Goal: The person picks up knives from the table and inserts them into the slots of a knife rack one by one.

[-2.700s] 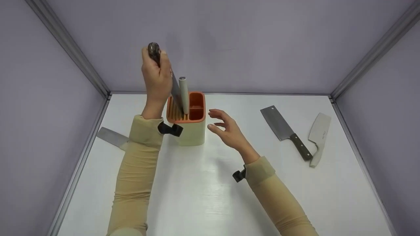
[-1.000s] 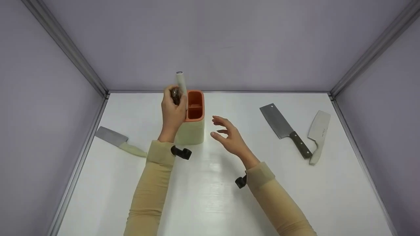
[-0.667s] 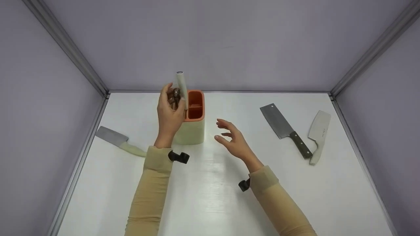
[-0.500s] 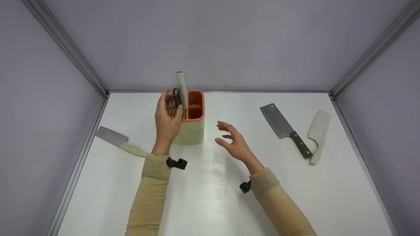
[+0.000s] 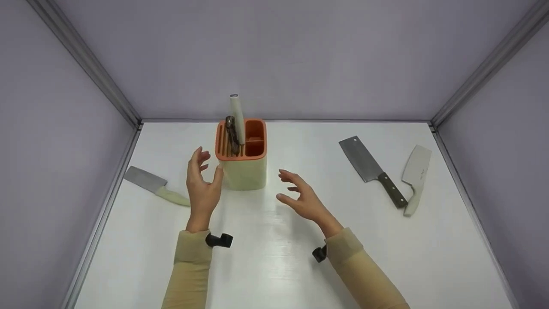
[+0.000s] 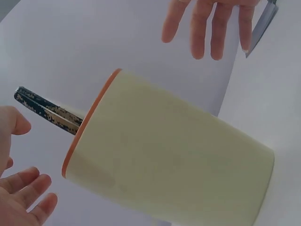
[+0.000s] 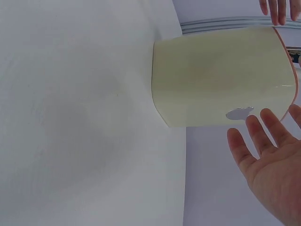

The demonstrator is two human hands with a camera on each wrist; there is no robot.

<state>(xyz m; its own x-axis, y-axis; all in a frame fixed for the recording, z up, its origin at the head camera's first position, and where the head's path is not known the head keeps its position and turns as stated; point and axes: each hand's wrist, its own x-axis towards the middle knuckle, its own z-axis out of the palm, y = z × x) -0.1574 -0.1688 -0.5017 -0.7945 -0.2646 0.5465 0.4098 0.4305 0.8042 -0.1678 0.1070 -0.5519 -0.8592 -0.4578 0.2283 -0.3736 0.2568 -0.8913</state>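
Observation:
A pale green knife block point(image 5: 244, 176) with an orange slotted top stands at the back of the table. In its slots are a knife with a dark mottled handle point(image 5: 232, 131) and one with a white handle point(image 5: 237, 118); their blades are hidden inside. My left hand point(image 5: 203, 189) is apart from the block at its front left, fingers loosely bent and holding nothing. To the block's front right hovers my right hand point(image 5: 306, 199), also holding nothing. The left wrist view shows the dark handle point(image 6: 49, 112) rising above the orange rim.
A cleaver with a green handle point(image 5: 173, 196) lies at the left of the white table point(image 5: 274, 266). On the right, a cleaver with a dark handle point(image 5: 366, 161) lies with its handle end against a white-handled knife point(image 5: 417, 176). Grey-purple walls point(image 5: 283, 60) enclose three sides.
My left hand lowered the dark-handled knife into a slot, let go of it and drew back down and left. The right hand has shifted slightly towards me.

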